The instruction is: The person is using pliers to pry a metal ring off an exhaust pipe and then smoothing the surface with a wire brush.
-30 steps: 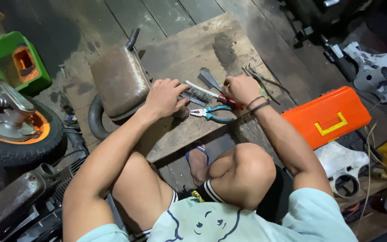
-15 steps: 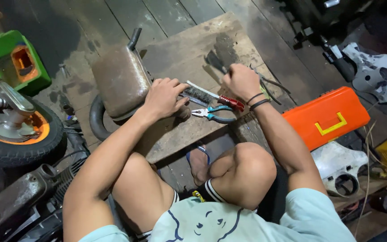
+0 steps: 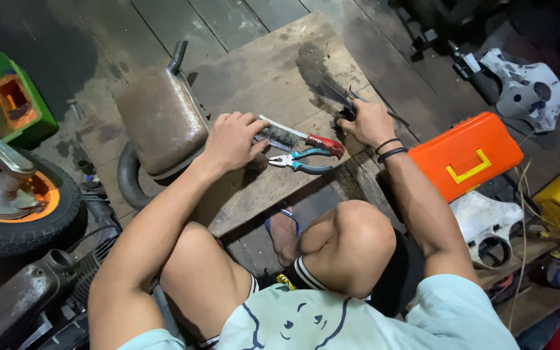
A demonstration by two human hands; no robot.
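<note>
Dim workshop floor of dark planks, worn wooden board (image 3: 260,78) as desk. Left hand (image 3: 231,139) spread flat over red-handled wire brush (image 3: 293,137); right hand (image 3: 369,123) closed on thin dark metal tool (image 3: 335,94). Best kept low, steady, clear of blue-handled pliers (image 3: 306,161).

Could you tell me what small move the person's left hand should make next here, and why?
Probably close the left hand around the wire brush and lift it. Its fingers already lie on the bristle end, the red handle is free on the wooden board, and the right hand is busy gripping a dark metal tool.
</note>
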